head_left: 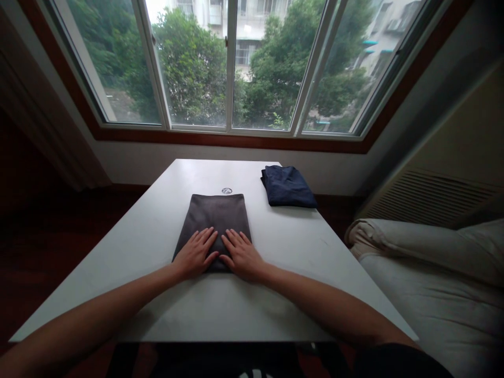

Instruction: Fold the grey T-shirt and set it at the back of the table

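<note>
A dark grey-brown folded cloth (218, 212) lies flat in a neat rectangle near the middle of the white table. Palm down on its lower left part rests my left hand (196, 254), fingers stretched out. My right hand (243, 255) lies flat on the lower right part in the same way, its thumb close to the left thumb. Neither hand grips anything. Beyond the hands, at the table's far right edge, sits a folded navy blue garment (289, 186), untouched.
The white table (307, 262) narrows towards the window (232, 68). A small round dark mark (227, 191) is on its surface just past the grey-brown cloth. A pale sofa (429, 262) stands along the right side, and a curtain (51, 115) hangs at the left.
</note>
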